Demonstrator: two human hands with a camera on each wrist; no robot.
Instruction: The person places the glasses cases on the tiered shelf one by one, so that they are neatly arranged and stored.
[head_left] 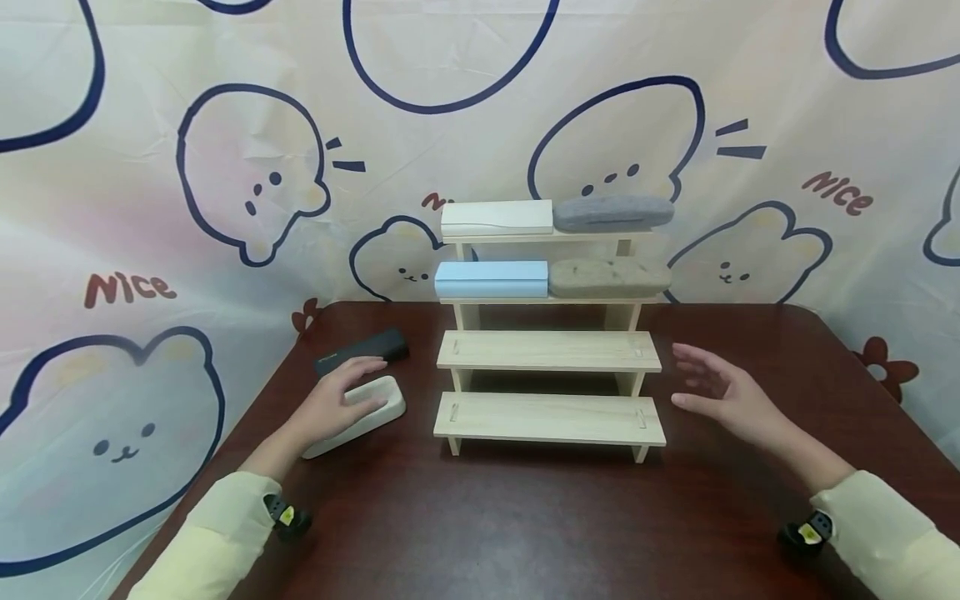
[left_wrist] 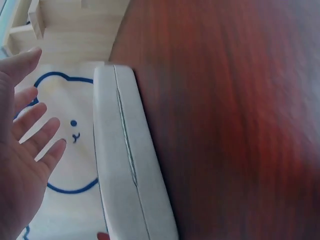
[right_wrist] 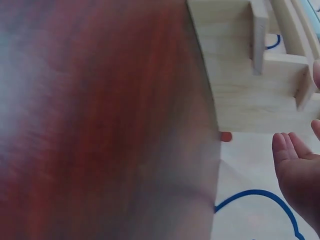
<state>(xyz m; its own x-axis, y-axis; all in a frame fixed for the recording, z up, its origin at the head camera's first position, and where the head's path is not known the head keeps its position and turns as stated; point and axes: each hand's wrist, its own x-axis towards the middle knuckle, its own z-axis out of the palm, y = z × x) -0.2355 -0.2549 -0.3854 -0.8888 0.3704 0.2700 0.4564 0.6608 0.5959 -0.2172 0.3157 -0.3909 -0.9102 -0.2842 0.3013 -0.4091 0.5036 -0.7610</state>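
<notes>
Above a white, rounded hard case point(head_left: 362, 427), which looks like a glasses case, hovers my left hand point(head_left: 330, 406). Its fingers are spread loosely; the left wrist view shows a gap between the hand point(left_wrist: 25, 145) and the case point(left_wrist: 125, 145), whose seam faces the camera. Just behind lies a black oblong case point(head_left: 384, 344), partly covered by that hand. My right hand point(head_left: 723, 392) is held in the air beside the right end of a pale wooden stepped rack point(head_left: 551, 417), fingers relaxed and holding nothing. The right wrist view catches only part of this hand point(right_wrist: 300, 175).
On the rack's top step sit a white box-shaped case point(head_left: 497, 218) and a grey fabric-like case point(head_left: 613, 213). One step down are a light blue case point(head_left: 491, 279) and an olive case point(head_left: 609, 278). The two lower steps are bare wood. A patterned cloth point(head_left: 450, 150) hangs behind the dark table point(head_left: 525, 525).
</notes>
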